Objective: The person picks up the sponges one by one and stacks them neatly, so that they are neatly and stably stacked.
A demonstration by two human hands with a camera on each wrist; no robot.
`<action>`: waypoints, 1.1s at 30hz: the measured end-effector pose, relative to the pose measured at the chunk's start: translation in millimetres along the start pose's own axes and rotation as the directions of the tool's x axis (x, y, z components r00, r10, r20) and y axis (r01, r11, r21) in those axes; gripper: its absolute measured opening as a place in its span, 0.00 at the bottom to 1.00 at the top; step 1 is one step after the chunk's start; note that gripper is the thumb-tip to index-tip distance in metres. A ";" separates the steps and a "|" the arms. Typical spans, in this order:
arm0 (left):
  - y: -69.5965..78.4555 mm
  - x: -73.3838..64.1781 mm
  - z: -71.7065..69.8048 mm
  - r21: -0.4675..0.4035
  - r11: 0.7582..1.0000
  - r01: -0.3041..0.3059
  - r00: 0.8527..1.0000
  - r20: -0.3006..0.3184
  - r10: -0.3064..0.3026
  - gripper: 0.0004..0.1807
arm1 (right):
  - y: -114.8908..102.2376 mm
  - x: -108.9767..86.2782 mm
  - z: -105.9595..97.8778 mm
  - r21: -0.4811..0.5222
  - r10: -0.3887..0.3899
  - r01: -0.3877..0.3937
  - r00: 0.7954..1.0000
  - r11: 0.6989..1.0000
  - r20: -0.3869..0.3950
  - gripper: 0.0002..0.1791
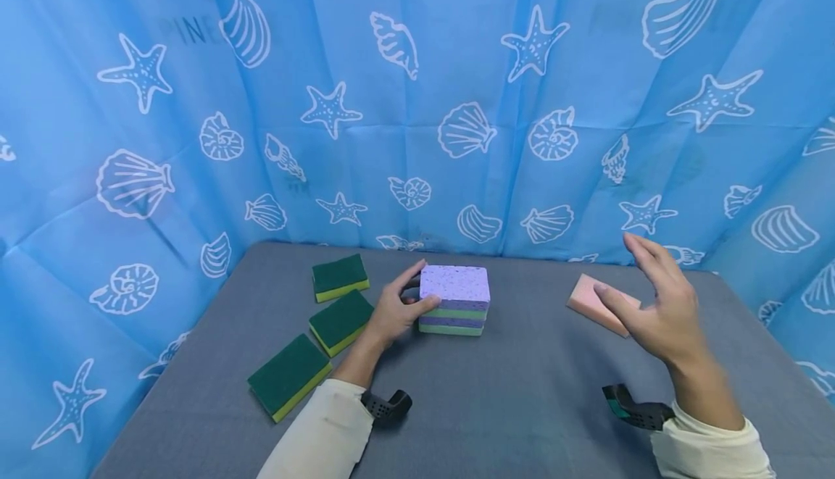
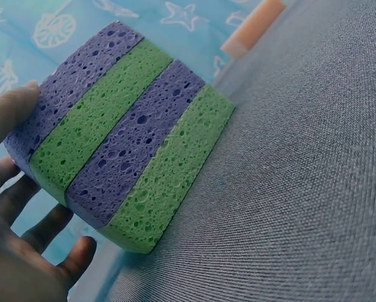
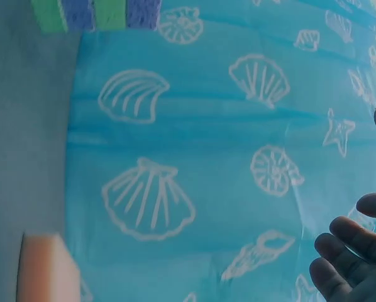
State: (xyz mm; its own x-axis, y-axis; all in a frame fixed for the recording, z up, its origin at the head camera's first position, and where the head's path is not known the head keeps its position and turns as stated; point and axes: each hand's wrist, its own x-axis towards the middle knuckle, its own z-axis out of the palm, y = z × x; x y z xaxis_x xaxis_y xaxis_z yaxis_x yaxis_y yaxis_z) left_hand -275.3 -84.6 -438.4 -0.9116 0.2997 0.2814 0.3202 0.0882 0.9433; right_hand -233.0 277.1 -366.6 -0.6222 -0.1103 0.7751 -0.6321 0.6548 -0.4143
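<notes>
A stack of sponges with alternating purple and green layers stands on the grey table [image 1: 509,406]. Its top purple sponge [image 1: 455,283] is gripped at the left end by my left hand [image 1: 394,309], thumb on the front face and index finger at the back corner. Lower green and purple layers [image 2: 156,151] show flush beneath it in the left wrist view, the other fingers spread loosely beside them. My right hand [image 1: 665,312] is raised with thumb and fingers apart and holds nothing. It overlaps a salmon-pink sponge [image 1: 590,298] lying on the table in the head view.
Left of the left hand lie a far scouring sponge [image 1: 339,276], a middle one [image 1: 342,319] and a nearer one [image 1: 290,374], all green over yellow. A blue curtain [image 1: 417,102] with white shells and starfish hangs along the table's back and sides.
</notes>
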 end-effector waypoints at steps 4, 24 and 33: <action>0.2 -0.3 -0.3 0.001 1.000 0.001 1.000 -0.001 -0.001 0.37 | 9.8 -4.3 -7.2 -0.033 0.045 -0.045 0.999 0.998 -0.012 0.42; -1.1 0.6 0.0 -0.003 1.000 -0.021 1.000 0.012 0.021 0.37 | 51.4 -25.3 -24.0 -0.115 0.374 -0.372 0.927 0.921 -0.006 0.42; -3.8 0.4 -0.5 0.003 1.000 -0.027 1.000 0.012 0.027 0.37 | 88.5 -42.2 -18.4 -0.105 0.521 -0.511 0.845 0.853 0.125 0.48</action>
State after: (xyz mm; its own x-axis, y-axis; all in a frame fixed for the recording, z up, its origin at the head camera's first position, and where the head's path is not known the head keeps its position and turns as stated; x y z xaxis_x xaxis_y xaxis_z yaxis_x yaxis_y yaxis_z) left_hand -277.0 -85.3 -441.8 -0.8996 0.3134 0.3042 0.3451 0.0830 0.9349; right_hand -254.1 353.5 -427.2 -0.9122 0.1546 0.3795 -0.1732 0.6937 -0.6991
